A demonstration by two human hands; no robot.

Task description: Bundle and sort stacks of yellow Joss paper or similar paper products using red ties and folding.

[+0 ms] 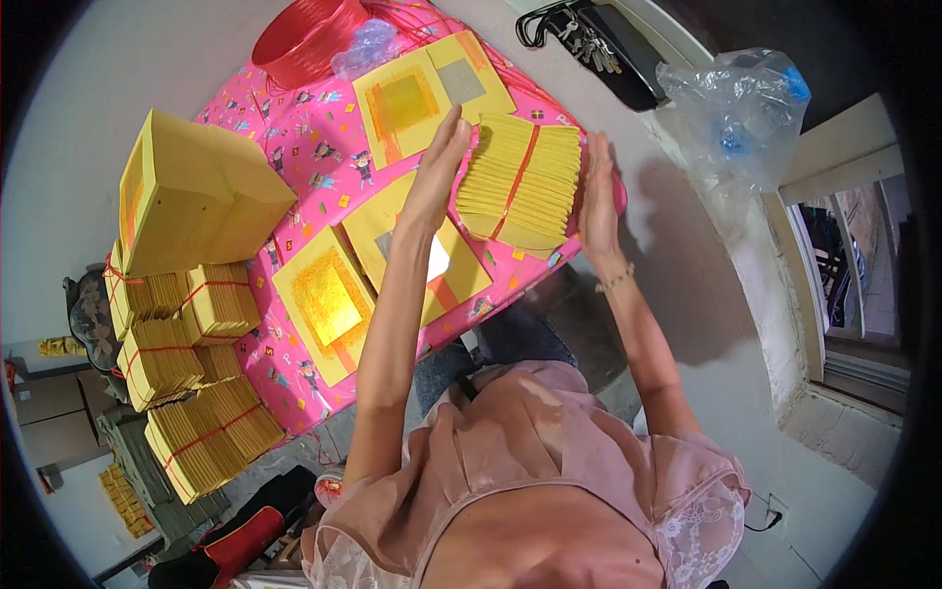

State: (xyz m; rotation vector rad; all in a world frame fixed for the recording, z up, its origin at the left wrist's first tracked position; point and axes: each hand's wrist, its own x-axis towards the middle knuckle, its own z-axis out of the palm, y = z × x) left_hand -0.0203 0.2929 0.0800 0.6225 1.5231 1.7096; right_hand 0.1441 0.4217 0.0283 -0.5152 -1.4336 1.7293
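A bundle of yellow joss paper (522, 185), its folds fanned in rows and a red string tied round its middle, sits at the table's right end. My left hand (442, 167) is held upright along its left side, fingers stretched out. Along the right side my right hand (600, 196) is also flat with straight fingers. Both palms face the bundle; whether they press on it I cannot tell. Left of my left forearm lies a yellow sheet with a gold foil square (327, 302). Beneath that forearm is a stack with a silver square (442, 257), partly hidden.
More foil-marked sheets (404, 103) lie beyond my left hand on the pink patterned table cover (324, 147). At left stand a tall yellow stack (201, 196) and several tied bundles (211, 432). Red string coil (306, 44) sits far back. A wall rises at right.
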